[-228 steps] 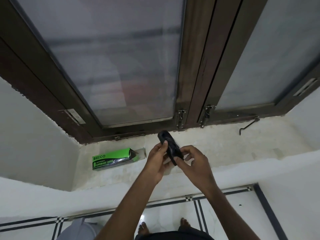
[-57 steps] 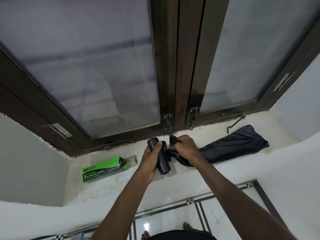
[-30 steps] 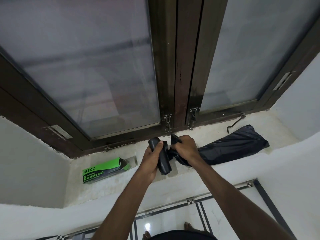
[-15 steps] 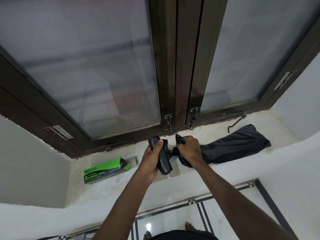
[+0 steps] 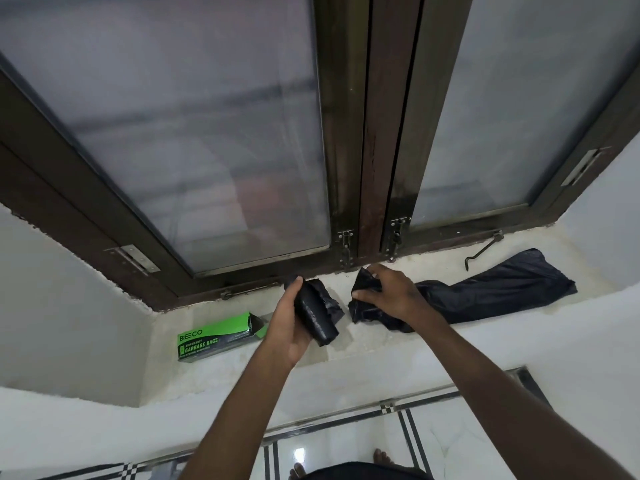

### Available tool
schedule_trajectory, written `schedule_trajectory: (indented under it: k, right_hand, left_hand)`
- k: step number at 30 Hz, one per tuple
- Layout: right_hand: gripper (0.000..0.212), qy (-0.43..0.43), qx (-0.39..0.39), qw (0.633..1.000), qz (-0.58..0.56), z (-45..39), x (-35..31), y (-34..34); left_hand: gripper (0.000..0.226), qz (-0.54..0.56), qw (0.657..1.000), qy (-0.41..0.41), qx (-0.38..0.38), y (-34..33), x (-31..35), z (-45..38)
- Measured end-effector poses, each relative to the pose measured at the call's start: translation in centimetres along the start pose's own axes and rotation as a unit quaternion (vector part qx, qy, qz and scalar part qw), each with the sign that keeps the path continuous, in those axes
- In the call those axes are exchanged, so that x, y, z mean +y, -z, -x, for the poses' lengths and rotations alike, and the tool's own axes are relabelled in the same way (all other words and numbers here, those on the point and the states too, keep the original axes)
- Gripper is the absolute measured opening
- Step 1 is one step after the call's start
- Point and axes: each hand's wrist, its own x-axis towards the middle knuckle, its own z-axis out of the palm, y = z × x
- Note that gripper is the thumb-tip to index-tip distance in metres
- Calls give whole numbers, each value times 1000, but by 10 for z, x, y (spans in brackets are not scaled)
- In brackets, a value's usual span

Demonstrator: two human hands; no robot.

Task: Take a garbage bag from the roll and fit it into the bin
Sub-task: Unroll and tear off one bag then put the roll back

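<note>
The left hand (image 5: 289,327) has its fingers curled around the roll of garbage bags (image 5: 317,315), held just above the window sill (image 5: 381,336). The right hand (image 5: 389,294) pinches the crumpled end of one black garbage bag (image 5: 491,294), which lies stretched along the sill to the right. A clear gap shows between roll and bag, so the bag seems torn free — though a thin strand could be hidden in the dark folds.

The risks from here: the film is thin and glossy, so a hard pull may split it on the iron window hook (image 5: 483,249) close behind. The loose flap on the roll may unwind if the grip relaxes. The bin is not in view.

The roll is a tight, matt cylinder; the bag is soft and wrinkled; the green carton (image 5: 216,336) is stiff, open at one end; the sill is rough, stained stone.
</note>
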Motion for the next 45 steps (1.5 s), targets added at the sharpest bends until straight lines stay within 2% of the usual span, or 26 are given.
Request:
schedule_trajectory:
  k: [2, 5, 8, 12, 15, 18, 21, 23, 24, 26, 27, 28, 29, 30, 32, 34, 39, 42, 45]
  right_hand:
    - [56, 7, 33, 999, 25, 1, 0, -3]
    - [66, 24, 106, 985, 134, 1, -1, -5]
    - [74, 35, 122, 975, 183, 1, -4, -6]
    - [60, 14, 120, 991, 54, 3, -10, -8]
    - [47, -14, 99, 994, 43, 0, -12, -8]
    - [47, -44, 67, 997, -22, -3, -9, -7]
    - [23, -66, 1, 986, -150, -3, -7, -5]
    - [21, -68, -16, 980, -186, 1, -10, -1]
    - [25, -49, 10, 987, -154, 4, -12, 1]
    - [27, 8, 126, 990, -64, 12, -19, 4]
    - [25, 30, 170, 982, -70, 19, -26, 5]
    - [21, 39, 178, 977, -110, 27, -34, 4]
    - [16, 35, 145, 974, -172, 34, -40, -1]
    - [18, 22, 81, 969, -233, 41, -46, -8]
    - [45, -12, -35, 945, -324, 53, -51, -24]
    - [65, -31, -91, 912, -399, 57, -51, -39]
    - [71, -38, -113, 835, -538, 47, -57, -51]
    - [70, -27, -103, 833, -544, 43, -63, -47]
    - [66, -25, -91, 838, -538, 37, -61, -38]
  left_hand:
    - [44, 15, 1000, 3, -6, 3, 1, 1]
    - [39, 10, 1000, -2, -9, 4, 1, 3]
    - [34, 15, 1000, -8, -5, 7, 1, 2]
    - [37, 22, 1000, -15, -7, 8, 0, 2]
    - [44, 11, 1000, -21, -4, 9, -1, 1]
    - [50, 8, 1000, -23, -3, 11, -1, 0]
    - [44, 16, 1000, -25, -8, 12, 0, -2]
    - [34, 28, 999, -21, -15, 11, 0, -2]
    - [31, 33, 999, -18, -17, 11, 0, -2]
    - [33, 40, 999, -19, -17, 11, 1, -2]
    - [36, 46, 999, -21, -19, 11, 1, -3]
    - [37, 52, 998, -24, -23, 11, 2, -4]
    - [36, 58, 998, -28, -27, 12, 3, -5]
    - [32, 61, 997, -32, -33, 13, 4, -6]
    - [21, 67, 996, -43, -52, 12, 7, -6]
    - [14, 74, 993, -56, -69, 10, 9, -4]
    - [18, 90, 989, -69, -96, 10, 14, 2]
    - [25, 82, 987, -96, -98, 15, 17, 2]
    - [46, 21, 984, -159, -80, 27, 21, 0]
